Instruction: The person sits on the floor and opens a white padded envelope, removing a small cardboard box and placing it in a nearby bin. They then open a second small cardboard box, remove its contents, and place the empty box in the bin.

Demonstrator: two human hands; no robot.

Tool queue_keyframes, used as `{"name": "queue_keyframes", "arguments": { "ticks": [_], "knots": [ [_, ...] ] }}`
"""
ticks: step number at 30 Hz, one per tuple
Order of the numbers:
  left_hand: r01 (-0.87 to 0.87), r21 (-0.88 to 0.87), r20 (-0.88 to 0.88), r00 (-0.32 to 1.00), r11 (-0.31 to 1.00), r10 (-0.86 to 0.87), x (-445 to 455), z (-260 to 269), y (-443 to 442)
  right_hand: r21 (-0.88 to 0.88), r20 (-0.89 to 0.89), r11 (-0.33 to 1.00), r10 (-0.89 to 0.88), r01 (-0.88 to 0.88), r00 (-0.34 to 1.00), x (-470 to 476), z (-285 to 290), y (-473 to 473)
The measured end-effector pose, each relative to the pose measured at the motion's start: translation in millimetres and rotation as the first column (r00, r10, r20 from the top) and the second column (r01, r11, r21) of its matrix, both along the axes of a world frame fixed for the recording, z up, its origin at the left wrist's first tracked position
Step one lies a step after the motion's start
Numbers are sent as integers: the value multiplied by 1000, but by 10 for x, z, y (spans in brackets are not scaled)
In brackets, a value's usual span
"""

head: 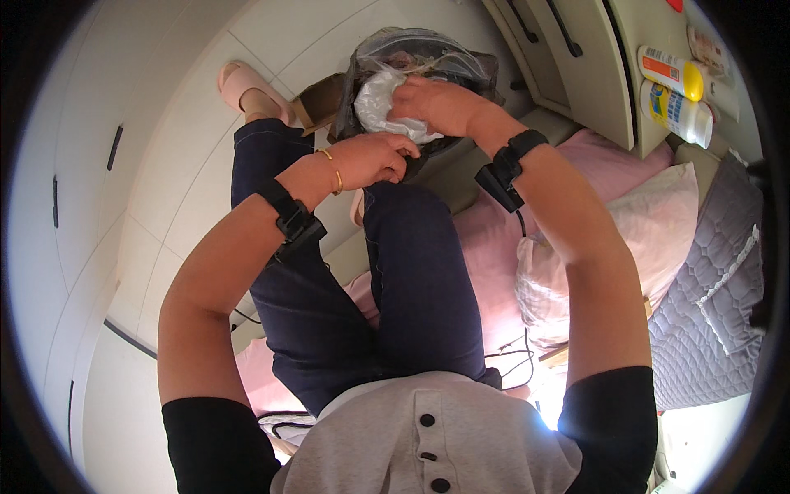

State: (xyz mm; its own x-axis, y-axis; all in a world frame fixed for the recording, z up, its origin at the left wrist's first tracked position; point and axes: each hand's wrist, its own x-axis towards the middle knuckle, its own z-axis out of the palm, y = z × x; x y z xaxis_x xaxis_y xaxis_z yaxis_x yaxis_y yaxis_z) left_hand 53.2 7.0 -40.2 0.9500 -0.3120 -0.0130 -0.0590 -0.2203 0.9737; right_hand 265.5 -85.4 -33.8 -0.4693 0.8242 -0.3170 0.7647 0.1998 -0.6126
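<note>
A bin lined with a dark translucent plastic bag (475,65) stands on the floor ahead of my knees, with crumpled wrapping inside. My right hand (435,105) presses on or holds a crumpled white plastic bag (376,102) in the bin's mouth; its fingertips are partly hidden by the plastic. At the bin's near edge, just above my knee, is my left hand (373,160), fingers curled beside the dark liner. Whether it grips the liner is unclear. A gold-coloured bangle circles the left wrist.
A cardboard box (321,102) sits left of the bin. To the right are a cabinet (580,80) with dark handles, bottles (669,71) on its top, pink pillows (642,216) and a grey quilted cover (697,333). White tiles (191,154) cover the floor beside my slippered foot.
</note>
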Motion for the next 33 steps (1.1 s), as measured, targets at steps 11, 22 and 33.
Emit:
{"name": "queue_keyframes", "arguments": {
  "ticks": [11,22,33],
  "knots": [
    [79,-47,-424,901,996,-92,81,144,-3,-181,113,977,135,-113,984,-421,-334,-64],
    [48,14,-462,886,999,-37,-94,190,44,-208,264,972,160,-106,951,-568,-785,-174],
    [-259,237,-588,729,936,351,-249,416,396,-6,7,978,-209,209,978,-302,290,-504]
  ]
}}
